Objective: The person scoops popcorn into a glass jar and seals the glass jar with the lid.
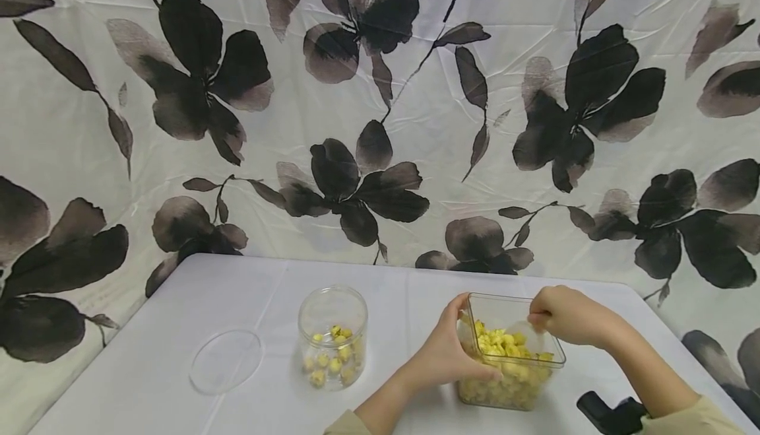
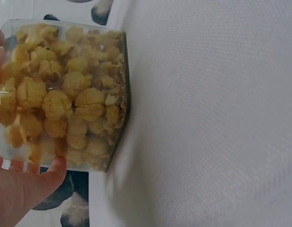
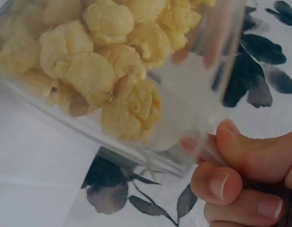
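Note:
My left hand [image 1: 436,356] grips a clear square tub [image 1: 522,361] at its left side, thumb along the near wall. Yellow popcorn [image 1: 505,344] fills much of the tub; in the left wrist view it shows through the wall, with fingertips [image 2: 58,165] against the plastic. Over the tub's right rim, my right hand [image 1: 570,316] reaches in with curled fingers. Between thumb and fingers it pinches the thin handle of a translucent spoon [image 3: 172,120], whose pale bowl lies inside the tub beside the popcorn. Part of the handle is hidden by the hand.
Left of the tub stands a clear round jar [image 1: 332,313] with some popcorn low inside. A clear round lid [image 1: 225,362] lies farther left on the white table [image 1: 267,303]. A black strap or device [image 1: 611,415] sits at the right wrist. Floral cloth [image 1: 368,111] hangs behind.

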A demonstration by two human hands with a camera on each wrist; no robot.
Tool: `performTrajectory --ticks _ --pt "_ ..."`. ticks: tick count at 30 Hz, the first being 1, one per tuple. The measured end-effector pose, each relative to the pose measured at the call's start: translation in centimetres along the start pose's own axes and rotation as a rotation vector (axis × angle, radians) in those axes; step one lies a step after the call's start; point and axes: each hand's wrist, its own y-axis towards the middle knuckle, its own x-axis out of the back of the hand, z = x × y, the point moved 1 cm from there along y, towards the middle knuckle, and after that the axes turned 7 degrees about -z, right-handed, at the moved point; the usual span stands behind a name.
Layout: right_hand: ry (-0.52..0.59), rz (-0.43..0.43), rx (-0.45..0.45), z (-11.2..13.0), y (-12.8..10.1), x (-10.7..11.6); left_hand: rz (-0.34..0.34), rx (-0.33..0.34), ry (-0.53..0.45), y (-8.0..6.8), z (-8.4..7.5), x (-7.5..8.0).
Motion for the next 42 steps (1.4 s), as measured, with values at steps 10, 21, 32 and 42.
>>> performTrajectory --ticks 10,21,32,42 --pt "0.069 0.008 -0.066 -0.04 -0.28 -0.43 0.001 -0.015 0.016 -0.23 -0.04 0.17" --pt "0.158 0.006 -0.113 -0.16 -0.49 -0.45 -0.004 -0.014 0.025 -0.02 -0.03 0.17" --pt "0.203 -0.009 -0.144 -0.53 -0.68 -0.34 -0.003 0.009 0.026 -0.04 -0.04 0.15" --pt "0.238 -0.002 -0.159 -0.75 -0.86 0.43 0.002 0.010 0.016 0.06 -0.06 0.04"
